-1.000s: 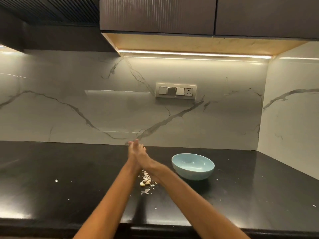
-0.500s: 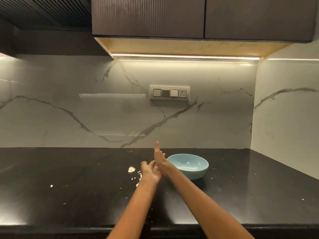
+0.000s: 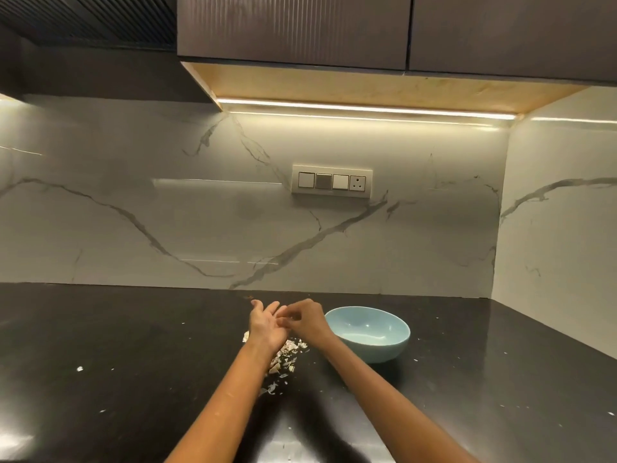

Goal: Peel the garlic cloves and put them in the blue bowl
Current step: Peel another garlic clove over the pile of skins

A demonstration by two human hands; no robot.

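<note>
Head view puts both of my hands low at centre, raised a little above the black worktop (image 3: 117, 362). My left hand (image 3: 266, 325) lies palm up with the fingers spread and relaxed, acting as a tray. My right hand (image 3: 305, 317) is curled over it, fingertips drawn together at the left palm as if pinching something small there. I cannot tell whether that is a garlic clove or only a scrap of skin; it is too small to make out.

Just right of my right hand, nearly touching the wrist, sits the blue bowl (image 3: 399, 345). Its inside looks bare from here, so I judge that few or no cloves have gone in yet. Below and between my wrists lies a heap of garlic skins (image 3: 287, 357), and any unpeeled cloves are probably mixed into it, though I cannot pick one out. Loose flakes are scattered farther left of my left arm.

To do this step well, I would keep the left palm flat and level so nothing rolls off, and work the right thumbnail under the papery skin at the root end, pulling along the clove rather than across. Skins should fall onto the heap, not toward the bowl. Once the clove is bare, a short carry to the right over the rim is enough; I would release low so that it does not bounce out.
</note>
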